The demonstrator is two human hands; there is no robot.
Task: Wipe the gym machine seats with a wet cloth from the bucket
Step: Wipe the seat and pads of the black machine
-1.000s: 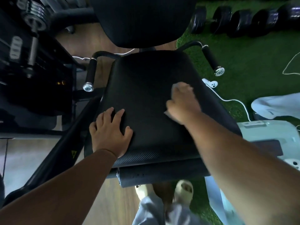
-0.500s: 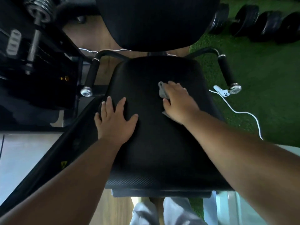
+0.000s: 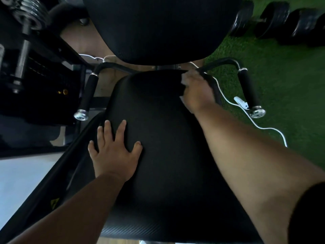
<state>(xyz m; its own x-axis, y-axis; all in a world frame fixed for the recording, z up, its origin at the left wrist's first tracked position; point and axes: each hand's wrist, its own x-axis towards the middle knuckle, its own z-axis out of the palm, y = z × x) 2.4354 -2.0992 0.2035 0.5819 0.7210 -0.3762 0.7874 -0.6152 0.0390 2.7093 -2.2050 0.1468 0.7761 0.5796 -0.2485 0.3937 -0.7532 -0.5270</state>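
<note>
At the upper right of the black padded seat [image 3: 158, 138], the right hand [image 3: 197, 92] presses down on a mostly hidden cloth [image 3: 182, 80], likely limp, best bunched under the palm, while the left hand [image 3: 114, 152] lies open, flat, at centre left.

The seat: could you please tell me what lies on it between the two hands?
Nothing does. In the head view, only bare black seat padding shows between the flat left hand and the blurred right hand at its far edge.
</note>
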